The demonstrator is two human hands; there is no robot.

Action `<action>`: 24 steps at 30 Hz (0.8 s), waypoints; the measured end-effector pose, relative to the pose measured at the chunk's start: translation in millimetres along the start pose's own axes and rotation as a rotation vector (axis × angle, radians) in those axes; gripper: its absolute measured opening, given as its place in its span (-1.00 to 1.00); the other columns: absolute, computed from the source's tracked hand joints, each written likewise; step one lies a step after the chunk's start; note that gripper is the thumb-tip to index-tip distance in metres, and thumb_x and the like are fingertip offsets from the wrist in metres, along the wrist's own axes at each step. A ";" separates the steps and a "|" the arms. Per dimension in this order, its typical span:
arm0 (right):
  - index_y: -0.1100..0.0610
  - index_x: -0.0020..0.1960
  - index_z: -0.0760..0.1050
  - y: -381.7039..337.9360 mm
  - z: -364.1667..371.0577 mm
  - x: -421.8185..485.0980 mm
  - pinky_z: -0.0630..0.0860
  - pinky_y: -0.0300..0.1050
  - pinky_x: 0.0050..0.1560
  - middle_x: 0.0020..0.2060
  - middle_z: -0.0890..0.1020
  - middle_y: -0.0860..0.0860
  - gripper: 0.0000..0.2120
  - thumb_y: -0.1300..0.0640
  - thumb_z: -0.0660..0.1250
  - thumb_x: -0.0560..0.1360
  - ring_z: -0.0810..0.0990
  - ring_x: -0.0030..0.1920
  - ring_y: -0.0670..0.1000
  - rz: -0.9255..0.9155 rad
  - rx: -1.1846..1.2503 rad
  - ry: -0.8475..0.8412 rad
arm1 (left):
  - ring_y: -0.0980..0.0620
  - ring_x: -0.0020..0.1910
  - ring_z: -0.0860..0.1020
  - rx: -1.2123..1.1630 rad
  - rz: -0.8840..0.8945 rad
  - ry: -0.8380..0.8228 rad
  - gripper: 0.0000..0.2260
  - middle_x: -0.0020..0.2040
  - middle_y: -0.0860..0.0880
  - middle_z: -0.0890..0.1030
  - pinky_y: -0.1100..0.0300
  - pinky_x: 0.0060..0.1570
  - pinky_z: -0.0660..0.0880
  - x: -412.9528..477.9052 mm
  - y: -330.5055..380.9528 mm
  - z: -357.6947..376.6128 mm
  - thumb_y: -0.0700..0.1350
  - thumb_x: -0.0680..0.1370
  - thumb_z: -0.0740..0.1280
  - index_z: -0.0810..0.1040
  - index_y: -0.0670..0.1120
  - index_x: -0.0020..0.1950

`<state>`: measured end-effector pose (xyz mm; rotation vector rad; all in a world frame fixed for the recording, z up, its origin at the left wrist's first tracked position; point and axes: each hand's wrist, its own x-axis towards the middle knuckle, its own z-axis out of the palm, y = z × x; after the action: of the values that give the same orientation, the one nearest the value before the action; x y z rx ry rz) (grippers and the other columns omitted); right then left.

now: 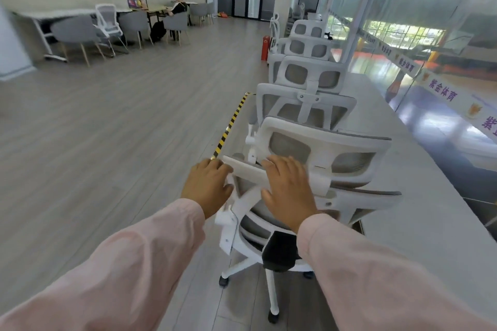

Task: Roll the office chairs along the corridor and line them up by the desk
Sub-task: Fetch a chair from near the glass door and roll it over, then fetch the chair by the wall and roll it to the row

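Note:
A white office chair with grey mesh (322, 158) stands right in front of me, its back toward me and its wheeled base (273, 301) on the floor. My left hand (207, 187) grips the left end of the chair's top rail. My right hand (289, 189) lies over the rail beside it, fingers curled on it. Ahead, several more white chairs (309, 75) stand in a row, tucked against the long white desk (419, 196) on the right.
A yellow-black tape strip (231, 122) runs along the floor left of the row. A red fire extinguisher (265, 47) stands beyond it. Open wood floor spreads to the left. A person sits at tables with grey chairs (78, 33) far left. A glass wall (403, 35) borders the desk.

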<state>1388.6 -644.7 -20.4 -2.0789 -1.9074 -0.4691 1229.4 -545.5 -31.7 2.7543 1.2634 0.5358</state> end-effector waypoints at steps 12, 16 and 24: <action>0.05 0.41 0.27 -265.9 16.2 56.7 0.23 -0.06 0.31 0.28 0.41 -0.01 -0.56 0.04 0.19 0.55 0.38 0.26 0.04 -0.566 0.179 -0.250 | -0.02 0.29 0.33 0.118 -0.560 0.026 -0.67 0.29 0.02 0.44 0.12 0.27 0.24 -208.8 -186.6 -103.2 0.03 0.56 0.20 0.41 0.02 0.30; 0.05 0.39 0.30 -386.8 1.1 39.0 0.24 -0.05 0.32 0.26 0.44 0.00 -0.59 0.02 0.17 0.56 0.38 0.28 0.05 -0.768 0.199 -0.288 | -0.01 0.31 0.32 0.173 -0.745 0.068 -0.65 0.31 0.03 0.43 0.12 0.25 0.24 -313.3 -236.3 -154.6 0.04 0.54 0.22 0.40 0.03 0.31; 0.07 0.32 0.37 -647.3 -56.5 -53.6 0.30 -0.03 0.25 0.22 0.48 0.03 -0.63 0.01 0.19 0.54 0.41 0.24 0.08 -1.114 0.224 -0.299 | -0.03 0.32 0.30 0.278 -1.093 0.128 -0.62 0.32 0.02 0.41 0.13 0.28 0.18 -566.6 -300.6 -258.0 0.02 0.52 0.25 0.37 0.03 0.33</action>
<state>737.1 -659.4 0.4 -0.8094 -3.0030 -0.1171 583.4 -791.1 -11.5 1.7108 2.6636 0.4162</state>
